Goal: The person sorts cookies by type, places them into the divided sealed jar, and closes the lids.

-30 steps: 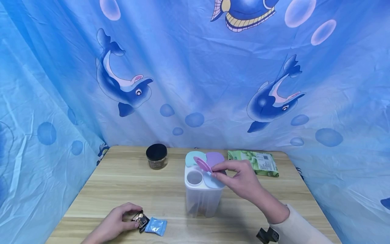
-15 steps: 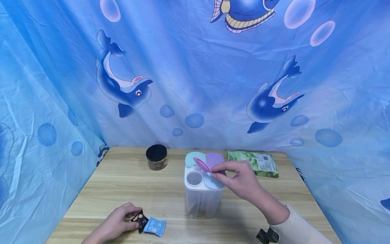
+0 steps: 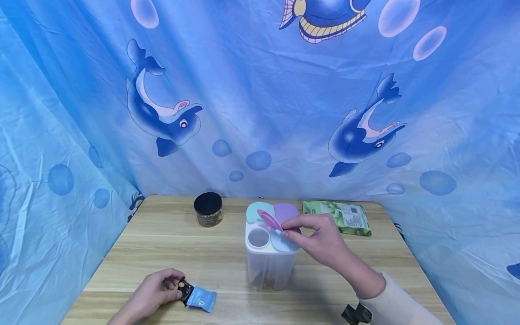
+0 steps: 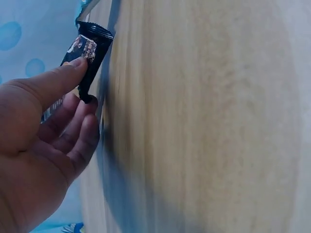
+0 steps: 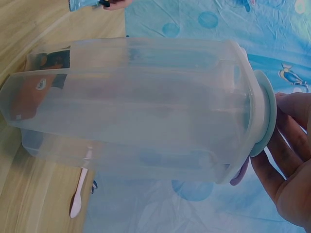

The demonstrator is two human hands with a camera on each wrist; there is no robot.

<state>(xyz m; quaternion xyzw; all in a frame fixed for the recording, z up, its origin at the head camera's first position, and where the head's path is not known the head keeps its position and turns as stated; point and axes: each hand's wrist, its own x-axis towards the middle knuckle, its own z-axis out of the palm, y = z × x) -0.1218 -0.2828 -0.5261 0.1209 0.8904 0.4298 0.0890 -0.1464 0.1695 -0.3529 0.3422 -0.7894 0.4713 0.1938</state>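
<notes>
My left hand [image 3: 152, 291] pinches a small black wrapped packet [image 3: 185, 289] between thumb and fingers, low over the front of the table. Right against it is a light blue wrapped packet [image 3: 201, 299]. In the left wrist view the thumb presses on the printed face of the black packet [image 4: 90, 51]. With thumb and index finger, my right hand [image 3: 321, 237] holds a tilted pink lid [image 3: 270, 220] above a clear plastic storage container [image 3: 270, 268]. The container's front-left round opening [image 3: 259, 237] is uncovered; mint, purple and light blue lids cover its other sections.
A black-lidded jar [image 3: 209, 209] stands at the back left. Behind the container to the right lies a green printed bag [image 3: 339, 217]. A pale pink spoon [image 5: 77, 196] rests on the table in the right wrist view. A dolphin-print blue curtain [image 3: 260, 113] hangs behind.
My left hand has shifted slightly left and up with the black packet, and the blue packet has moved left along with it. The right hand and pink lid have stayed put.
</notes>
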